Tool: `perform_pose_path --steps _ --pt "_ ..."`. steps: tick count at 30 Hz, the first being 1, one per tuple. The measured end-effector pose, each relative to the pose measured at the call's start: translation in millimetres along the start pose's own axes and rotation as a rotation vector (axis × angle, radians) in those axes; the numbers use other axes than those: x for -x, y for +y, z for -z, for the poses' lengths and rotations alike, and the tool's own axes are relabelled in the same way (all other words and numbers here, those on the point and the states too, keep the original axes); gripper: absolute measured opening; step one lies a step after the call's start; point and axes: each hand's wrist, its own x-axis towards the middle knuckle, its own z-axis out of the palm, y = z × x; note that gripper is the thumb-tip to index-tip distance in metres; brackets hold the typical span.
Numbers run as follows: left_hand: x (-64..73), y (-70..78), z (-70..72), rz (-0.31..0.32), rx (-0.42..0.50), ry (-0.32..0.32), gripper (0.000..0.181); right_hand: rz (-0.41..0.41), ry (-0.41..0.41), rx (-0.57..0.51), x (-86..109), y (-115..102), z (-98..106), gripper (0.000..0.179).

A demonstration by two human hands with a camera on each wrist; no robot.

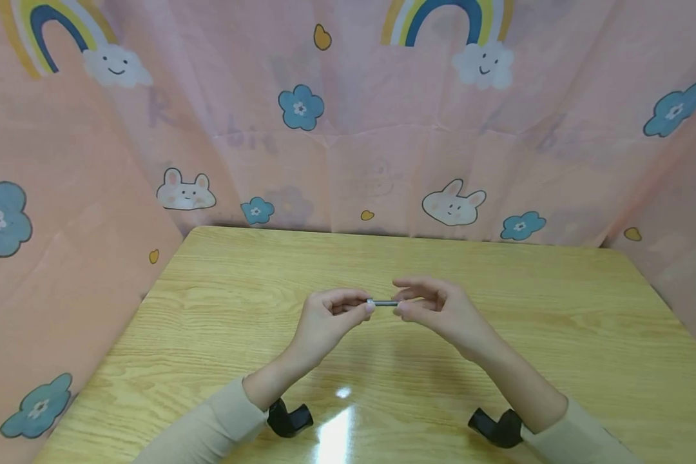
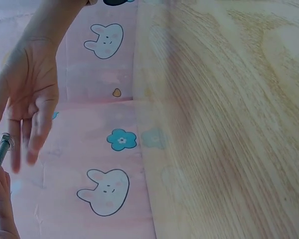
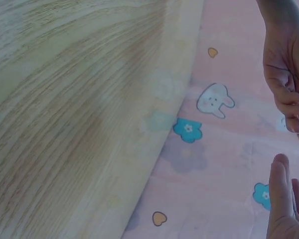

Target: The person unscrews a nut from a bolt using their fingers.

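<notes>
We've got a small metal bolt (image 1: 385, 302) held level above the wooden table (image 1: 557, 309), left hand (image 1: 325, 320) pinching its head end, right hand (image 1: 435, 309) pinching the other end. Best to keep fingertip grips snug so it doesn't slip.

My table (image 1: 220, 309) is pale wood with a glossy glare near me. Behind and beside it hangs a pink curtain (image 1: 359, 142) printed with rainbows, bunnies, blue flowers.

Both hands (image 1: 383, 312) raised together, fingers (image 1: 356, 301) curled, pinching.
</notes>
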Motion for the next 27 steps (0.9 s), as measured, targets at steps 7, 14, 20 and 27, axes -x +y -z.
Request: perform_pose_path --steps 7,14,20,27 --pt "2.6 -0.2 0.3 -0.006 -0.001 -0.008 0.02 -0.014 -0.013 -0.016 2.0 4.5 1.2 0.033" --pt "2.9 -2.3 0.1 -0.002 0.001 -0.008 0.021 0.003 -0.011 -0.018 1.9 6.5 -1.0 0.037" --pt "1.7 -2.6 -0.3 -0.015 -0.003 -0.009 0.021 0.006 -0.002 0.016 -0.3 5.5 -1.3 0.029" --pt "-0.7 -2.2 -1.0 0.008 0.027 -0.011 0.021 -0.002 0.015 0.0 -0.9 4.0 1.8 0.038"
